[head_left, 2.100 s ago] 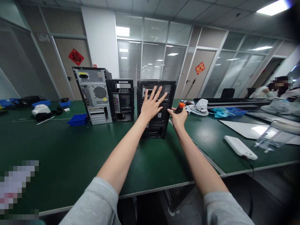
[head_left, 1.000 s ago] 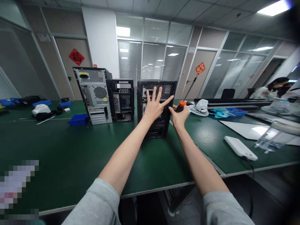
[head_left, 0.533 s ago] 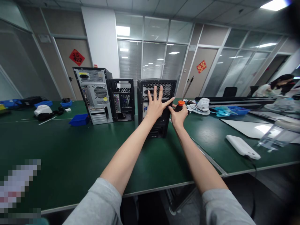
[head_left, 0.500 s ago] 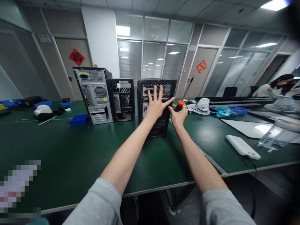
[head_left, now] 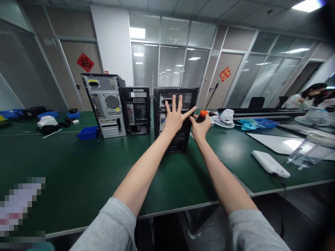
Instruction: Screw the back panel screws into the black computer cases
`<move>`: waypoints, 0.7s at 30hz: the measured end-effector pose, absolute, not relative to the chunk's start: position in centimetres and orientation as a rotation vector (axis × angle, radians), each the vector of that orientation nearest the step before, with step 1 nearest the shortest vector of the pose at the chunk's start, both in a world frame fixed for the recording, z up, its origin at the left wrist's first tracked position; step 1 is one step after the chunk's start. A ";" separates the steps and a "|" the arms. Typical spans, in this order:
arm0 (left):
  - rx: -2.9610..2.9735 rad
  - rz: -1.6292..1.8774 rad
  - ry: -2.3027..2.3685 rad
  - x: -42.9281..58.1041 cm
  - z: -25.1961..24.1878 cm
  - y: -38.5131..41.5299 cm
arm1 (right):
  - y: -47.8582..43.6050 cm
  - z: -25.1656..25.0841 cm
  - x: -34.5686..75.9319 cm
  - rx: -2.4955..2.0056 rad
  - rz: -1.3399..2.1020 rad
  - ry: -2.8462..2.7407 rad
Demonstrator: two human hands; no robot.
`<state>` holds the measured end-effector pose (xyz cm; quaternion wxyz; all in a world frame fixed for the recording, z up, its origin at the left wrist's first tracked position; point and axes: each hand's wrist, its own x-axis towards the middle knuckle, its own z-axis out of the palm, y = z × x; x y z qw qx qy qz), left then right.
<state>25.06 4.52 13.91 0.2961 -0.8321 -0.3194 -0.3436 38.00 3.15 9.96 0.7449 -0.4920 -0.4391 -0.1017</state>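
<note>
A black computer case (head_left: 170, 91) stands upright on the green table, its rear side with vents and ports facing me. Against that rear side lies my left hand (head_left: 175, 120), fingers spread wide. My right hand (head_left: 201, 127) is closed around the handle of a screwdriver (head_left: 204, 113) with an orange end, beside the case's right edge. The screwdriver's shaft points up and away to the right. My right fingertips are close to the case edge; whether they touch it I cannot tell.
Left of the case stand a black open-framed case (head_left: 136, 111) and a taller silver-backed computer case (head_left: 112, 101). A blue tray (head_left: 88, 132) sits nearby. To the right lie a white power bank-like device (head_left: 270, 163), a clear container (head_left: 309, 150) and a white fan-like object (head_left: 225, 118). A person (head_left: 305, 96) sits far right.
My right hand and the screwdriver have shifted very slightly to the right. My left hand stays spread against the case.
</note>
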 end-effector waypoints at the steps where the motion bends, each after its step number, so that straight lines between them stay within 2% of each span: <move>1: -2.211 -0.924 -0.850 25.1 13.9 4.5 | 3.1 10.1 38.0 -1.083 -0.227 -0.968; 21: -2.205 -0.887 -0.892 24.9 14.2 3.8 | 2.6 9.3 37.4 -1.071 -0.288 -0.912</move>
